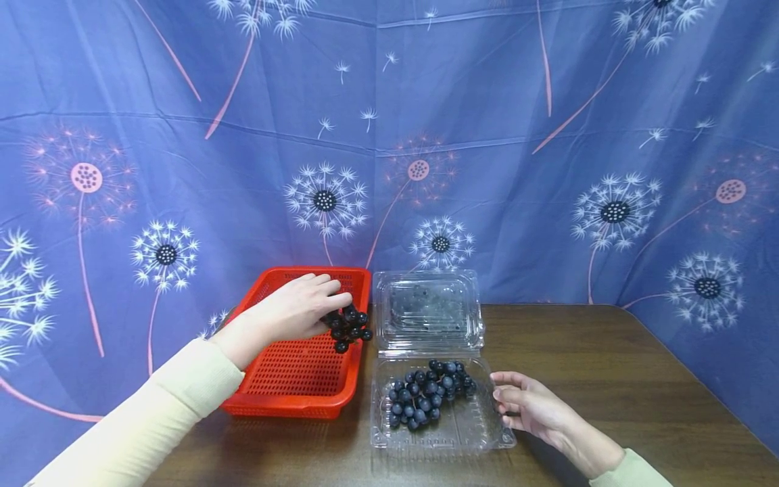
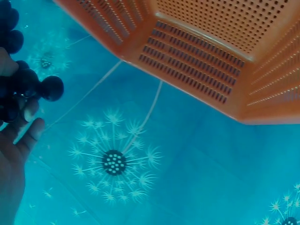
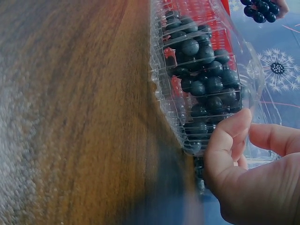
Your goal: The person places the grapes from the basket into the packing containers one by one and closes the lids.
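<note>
In the head view, my left hand [image 1: 304, 308] grips a small bunch of dark grapes [image 1: 348, 328] above the right side of a red plastic basket [image 1: 292, 404]. The grapes hang below the fingers. Right of the basket stands an open clear plastic clamshell container [image 1: 481, 433] with its lid [image 1: 428, 338] raised at the back. A larger bunch of dark grapes [image 1: 420, 398] lies inside it. My right hand [image 1: 535, 409] pinches the container's right rim between thumb and fingers; the right wrist view shows this grasp up close.
Basket and container stand side by side on a brown wooden table [image 1: 584, 358]. Behind the table hangs a blue cloth [image 1: 517, 223] with dandelion prints. The raised lid leans near that cloth.
</note>
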